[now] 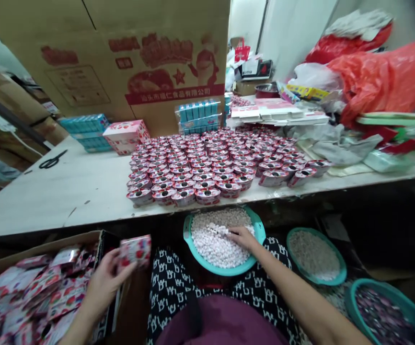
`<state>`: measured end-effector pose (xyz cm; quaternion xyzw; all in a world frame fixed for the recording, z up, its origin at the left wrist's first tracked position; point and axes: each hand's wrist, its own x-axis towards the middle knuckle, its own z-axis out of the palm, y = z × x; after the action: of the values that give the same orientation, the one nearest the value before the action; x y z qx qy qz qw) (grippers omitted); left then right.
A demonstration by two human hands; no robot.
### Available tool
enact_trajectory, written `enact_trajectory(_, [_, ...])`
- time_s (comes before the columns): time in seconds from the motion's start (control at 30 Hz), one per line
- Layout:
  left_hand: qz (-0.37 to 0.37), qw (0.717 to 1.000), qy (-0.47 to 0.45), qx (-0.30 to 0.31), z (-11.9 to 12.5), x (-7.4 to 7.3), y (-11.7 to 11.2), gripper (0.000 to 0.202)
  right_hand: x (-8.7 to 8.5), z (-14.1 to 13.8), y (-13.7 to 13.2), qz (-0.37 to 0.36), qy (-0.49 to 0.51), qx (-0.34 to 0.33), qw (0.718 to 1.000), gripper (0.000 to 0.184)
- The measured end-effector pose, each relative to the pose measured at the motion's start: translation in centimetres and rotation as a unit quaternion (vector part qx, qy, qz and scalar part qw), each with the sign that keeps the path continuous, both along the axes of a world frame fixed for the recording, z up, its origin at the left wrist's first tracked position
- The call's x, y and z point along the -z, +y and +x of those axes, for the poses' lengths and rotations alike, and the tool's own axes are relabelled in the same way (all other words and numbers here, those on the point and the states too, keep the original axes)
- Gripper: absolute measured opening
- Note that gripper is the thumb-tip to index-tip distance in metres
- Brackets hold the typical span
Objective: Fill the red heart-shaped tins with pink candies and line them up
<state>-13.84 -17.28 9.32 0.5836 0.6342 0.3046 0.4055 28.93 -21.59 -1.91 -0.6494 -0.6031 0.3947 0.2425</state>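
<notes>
I see the left hand (103, 277) pinching a packet (136, 250) below the bench's (81, 191) front edge; it looks light and crushable, best taken by its sides. The right hand (244, 238) rests among pellets (214, 248), likely hard and slippery, near the bowl's (225, 271) right rim; its grip I cannot tell.

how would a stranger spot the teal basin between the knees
Find the long white table with rows of small printed packs. Below its front edge, between the person's patterned trouser legs, sits a round teal basin of small pale pieces. Unlike the beige-filled basin and the dark-filled basin, both to its right, it has the right hand in it.
</notes>
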Motion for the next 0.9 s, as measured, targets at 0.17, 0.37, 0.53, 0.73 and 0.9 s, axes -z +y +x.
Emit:
enact_trajectory(0.17, [0.041, 0.984, -0.034, 0.172, 11.3, 1.6, 0.4, 0.046, -3.0, 1.2, -1.3, 0.025, 0.036, 0.001, 0.999, 0.042])
enact_trajectory(0.37, [0.15, 0.932, 0.176, 0.279, 18.3, 2.7, 1.9, 0.034, -9.4, 2.0, -2.0, 0.051, 0.017, -0.009, 0.999, 0.037])
enact_trajectory(0.53, [0.159, 0.927, 0.187, 0.284, 21.6, 3.0, 2.3, 0.034, -12.2, 1.8, -1.2, 0.022, 0.008, -0.032, 0.999, 0.034])
enact_trajectory(0.73, [-0.102, 0.971, -0.067, 0.206, 22.0, 3.6, 2.9, 0.034, -11.6, 2.7, -1.7, -0.013, 0.081, -0.007, 0.997, 0.039])
enact_trajectory(0.9, [-0.373, 0.838, -0.398, 0.024, 21.5, 5.5, 1.8, 0.012, -11.7, 3.8, -2.7, -0.014, 0.001, -0.028, 1.0, 0.034])
